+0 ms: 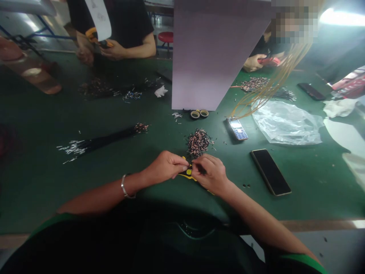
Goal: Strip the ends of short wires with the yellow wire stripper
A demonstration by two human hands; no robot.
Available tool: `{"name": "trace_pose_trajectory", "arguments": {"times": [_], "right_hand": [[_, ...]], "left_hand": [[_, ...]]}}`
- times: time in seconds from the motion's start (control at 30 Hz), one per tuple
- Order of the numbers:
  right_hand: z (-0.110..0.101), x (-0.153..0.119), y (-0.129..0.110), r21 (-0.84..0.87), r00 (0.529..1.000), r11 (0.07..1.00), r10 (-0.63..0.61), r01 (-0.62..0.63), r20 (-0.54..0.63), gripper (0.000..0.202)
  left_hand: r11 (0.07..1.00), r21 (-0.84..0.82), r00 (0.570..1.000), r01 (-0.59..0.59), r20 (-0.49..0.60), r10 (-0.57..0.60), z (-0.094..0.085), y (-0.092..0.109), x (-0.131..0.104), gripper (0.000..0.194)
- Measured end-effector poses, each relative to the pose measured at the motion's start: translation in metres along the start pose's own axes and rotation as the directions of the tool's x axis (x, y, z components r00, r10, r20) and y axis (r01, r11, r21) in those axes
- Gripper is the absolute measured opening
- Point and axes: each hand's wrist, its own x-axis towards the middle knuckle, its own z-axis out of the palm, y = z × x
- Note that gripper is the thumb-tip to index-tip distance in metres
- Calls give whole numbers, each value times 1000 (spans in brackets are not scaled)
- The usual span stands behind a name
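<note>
My left hand (167,167), with a bracelet (124,186) at the wrist, pinches thumb and fingers together. My right hand (210,171) faces it with fingers curled and the fingertips close to the left ones. Whatever is pinched between them is too small to make out. A yellow and black hand tool (186,175), like a crimper or wire stripper, lies at the fingertips, its handle running partly under my right hand. Just beyond sits a heap of short black wire pieces with copper-coloured ends (199,141). To the left lies a bundle of long black wires (108,140).
A grey-white panel (211,53) rises ahead, with two tape rolls (199,114) at its foot. Right are a keypad phone (237,129), a smartphone (270,172) and a plastic bag (288,121). Across the table, co-workers' hands (114,49) hold tools. A bottle (34,72) is far left.
</note>
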Motion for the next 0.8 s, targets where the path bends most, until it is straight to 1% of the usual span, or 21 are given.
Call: {"name": "trace_pose_trajectory", "arguments": {"times": [0.1,0.2,0.37,0.6,0.7,0.8], "right_hand": [[4,0,3,-73,995,993,-96,93,-32,17],[6,2,4,-89,990,988,-129,123,-61,17],[7,5,3,-97,988,993,-84,72,-132,16],[10,6,4,-144,977,986,-114,88,-180,16],[11,6,6,-166,969,979,-150,118,-195,16],[11,7,7,-152,968,980,-154,125,-198,16]], "left_hand": [[983,-132,992,124,22,-122,3,6,1,17],[959,-221,984,176,37,-172,4,8,2,14],[948,-271,986,166,27,-165,5,9,2,11],[960,-240,989,144,16,-144,6,15,1,12],[966,-225,992,127,3,-129,6,15,1,13],[970,-211,992,123,2,-125,7,15,2,13]]}}
